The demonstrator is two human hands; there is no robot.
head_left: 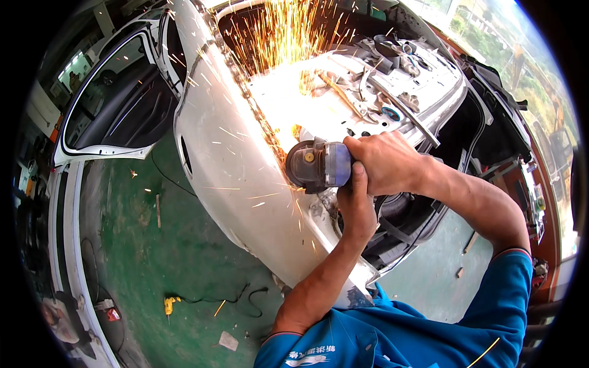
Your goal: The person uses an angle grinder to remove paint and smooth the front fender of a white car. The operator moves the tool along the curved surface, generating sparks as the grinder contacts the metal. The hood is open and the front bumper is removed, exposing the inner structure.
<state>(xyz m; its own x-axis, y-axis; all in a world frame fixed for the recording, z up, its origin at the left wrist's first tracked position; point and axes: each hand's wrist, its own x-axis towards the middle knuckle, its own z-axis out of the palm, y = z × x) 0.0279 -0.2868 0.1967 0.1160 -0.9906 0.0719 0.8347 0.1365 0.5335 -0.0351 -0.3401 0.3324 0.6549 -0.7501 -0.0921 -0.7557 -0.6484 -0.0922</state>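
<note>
I hold an angle grinder (319, 164) with a dark guard and blue body against the long edge of a white car body panel (227, 159). My right hand (388, 164) is closed around the grinder's body. Just below it, my left hand (357, 208) grips the tool from underneath, its thumb upright; its other fingers are mostly hidden. A dense spray of orange sparks (291, 30) streams away from the contact line to the far side. Glare whites out the metal beside the disc.
An open car door (119, 104) stands at the left. Tools and loose parts, including a yellow-handled tool (340, 95) and a metal bar (405, 113), lie on the car's inner deck. A yellow drill (170, 305) with a black cord lies on the green floor (178, 245).
</note>
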